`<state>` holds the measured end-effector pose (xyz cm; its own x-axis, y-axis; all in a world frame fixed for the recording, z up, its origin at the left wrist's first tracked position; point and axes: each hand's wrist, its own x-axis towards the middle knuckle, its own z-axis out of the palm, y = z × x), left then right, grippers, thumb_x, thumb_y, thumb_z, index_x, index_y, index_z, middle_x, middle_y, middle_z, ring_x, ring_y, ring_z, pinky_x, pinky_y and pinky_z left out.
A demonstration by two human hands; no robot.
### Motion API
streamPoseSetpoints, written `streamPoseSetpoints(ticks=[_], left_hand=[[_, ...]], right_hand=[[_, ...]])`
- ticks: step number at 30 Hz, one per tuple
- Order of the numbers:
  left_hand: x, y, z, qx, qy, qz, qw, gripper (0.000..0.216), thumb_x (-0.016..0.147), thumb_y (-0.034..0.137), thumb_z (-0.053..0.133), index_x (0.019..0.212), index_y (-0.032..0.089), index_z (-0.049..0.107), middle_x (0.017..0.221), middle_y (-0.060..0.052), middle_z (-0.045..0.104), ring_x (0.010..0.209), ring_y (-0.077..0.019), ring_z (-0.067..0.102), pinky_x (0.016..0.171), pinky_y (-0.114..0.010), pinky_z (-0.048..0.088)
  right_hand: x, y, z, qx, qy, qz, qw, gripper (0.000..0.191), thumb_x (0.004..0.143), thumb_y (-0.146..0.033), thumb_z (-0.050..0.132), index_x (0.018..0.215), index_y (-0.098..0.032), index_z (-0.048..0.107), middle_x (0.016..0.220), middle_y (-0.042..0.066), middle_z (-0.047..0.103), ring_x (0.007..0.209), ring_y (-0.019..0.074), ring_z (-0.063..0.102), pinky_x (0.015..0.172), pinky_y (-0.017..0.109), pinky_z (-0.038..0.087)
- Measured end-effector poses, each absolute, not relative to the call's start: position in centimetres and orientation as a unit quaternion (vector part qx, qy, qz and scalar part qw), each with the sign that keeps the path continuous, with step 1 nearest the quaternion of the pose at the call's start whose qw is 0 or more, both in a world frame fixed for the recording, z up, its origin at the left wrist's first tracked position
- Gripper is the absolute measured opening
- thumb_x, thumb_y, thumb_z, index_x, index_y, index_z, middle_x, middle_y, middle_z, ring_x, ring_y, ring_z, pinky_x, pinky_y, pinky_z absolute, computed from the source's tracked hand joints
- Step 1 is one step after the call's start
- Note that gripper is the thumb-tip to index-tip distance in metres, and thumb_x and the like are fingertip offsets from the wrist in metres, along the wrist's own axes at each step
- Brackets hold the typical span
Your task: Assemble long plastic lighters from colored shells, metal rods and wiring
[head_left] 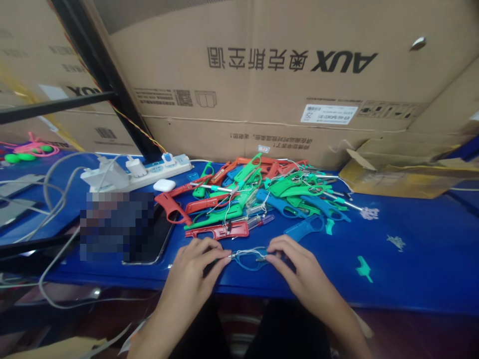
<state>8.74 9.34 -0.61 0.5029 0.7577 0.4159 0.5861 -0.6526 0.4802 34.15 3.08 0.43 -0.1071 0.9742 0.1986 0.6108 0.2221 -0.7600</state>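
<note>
Near the table's front edge, my left hand (200,259) is closed in a pinch on a small silvery end piece at the left of a thin white wire (249,253). My right hand (295,257) pinches the wire's other side, and its lower fingers are partly hidden. Just under the wire, between both hands, lies a blue plastic loop-shaped handle part (250,265); whether my fingers touch it I cannot tell. Beyond my hands is a heap of lighter-like plastic casings: a red half-casing (232,230), a green one (220,215) and a blue one (305,228), mixed with metal rods and wires.
A phone (160,244) lies left of my hands, with a white earphone case (164,185) and a power strip (149,172) behind it. A green plastic piece (362,269) is at the right. A large cardboard box (254,99) walls off the back.
</note>
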Motion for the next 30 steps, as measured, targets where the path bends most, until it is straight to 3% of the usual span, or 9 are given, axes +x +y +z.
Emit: streamPoseSetpoints(ticks=[7, 14, 21, 27, 30], left_hand=[[8.73, 9.36, -1.09, 0.852, 0.377, 0.342, 0.124, 0.017, 0.1, 0.031, 0.061, 0.102, 0.031, 0.079, 0.097, -0.002, 0.074, 0.084, -0.0195, 0.066, 0.073, -0.033, 0.047], [9.0, 8.98, -1.23, 0.85, 0.375, 0.354, 0.107, 0.019, 0.102, 0.03, 0.059, 0.105, 0.03, 0.077, 0.101, -0.003, 0.073, 0.089, -0.0197, 0.065, 0.073, -0.033, 0.045], [8.97, 8.77, -1.59, 0.848, 0.383, 0.355, 0.092, 0.018, 0.102, 0.031, 0.059, 0.108, 0.029, 0.076, 0.102, -0.003, 0.074, 0.091, -0.0204, 0.065, 0.077, -0.033, 0.046], [9.09, 8.71, -1.29, 0.858, 0.381, 0.33, 0.1, 0.016, 0.103, 0.029, 0.058, 0.114, 0.026, 0.07, 0.105, -0.003, 0.073, 0.095, -0.0215, 0.064, 0.081, -0.035, 0.045], [9.07, 8.79, -0.96, 0.87, 0.365, 0.318, 0.097, 0.017, 0.104, 0.026, 0.055, 0.109, 0.026, 0.071, 0.106, -0.004, 0.071, 0.095, -0.0213, 0.063, 0.079, -0.034, 0.044]], right_hand=[[34.11, 3.22, 0.11, -0.559, -0.697, 0.267, 0.361, 0.014, 0.104, -0.024, 0.053, 0.092, -0.023, 0.06, 0.1, 0.002, 0.064, 0.09, 0.0156, 0.063, 0.083, 0.027, 0.05], [34.31, 3.42, 0.0, -0.617, -0.652, 0.257, 0.359, 0.004, 0.099, -0.028, 0.061, 0.099, -0.024, 0.061, 0.087, 0.0, 0.064, 0.079, 0.0162, 0.061, 0.077, 0.027, 0.051], [34.44, 3.13, 0.3, -0.583, -0.663, 0.267, 0.386, 0.014, 0.105, -0.027, 0.051, 0.103, -0.024, 0.064, 0.103, 0.003, 0.067, 0.092, 0.0163, 0.064, 0.085, 0.027, 0.05], [34.55, 3.21, 0.12, -0.573, -0.668, 0.274, 0.388, 0.015, 0.101, -0.027, 0.061, 0.091, -0.024, 0.072, 0.112, 0.004, 0.067, 0.102, 0.0173, 0.067, 0.091, 0.028, 0.051], [34.45, 3.02, -0.12, -0.568, -0.678, 0.247, 0.396, 0.01, 0.1, -0.025, 0.063, 0.096, -0.023, 0.073, 0.113, 0.004, 0.068, 0.098, 0.0163, 0.069, 0.089, 0.027, 0.053]])
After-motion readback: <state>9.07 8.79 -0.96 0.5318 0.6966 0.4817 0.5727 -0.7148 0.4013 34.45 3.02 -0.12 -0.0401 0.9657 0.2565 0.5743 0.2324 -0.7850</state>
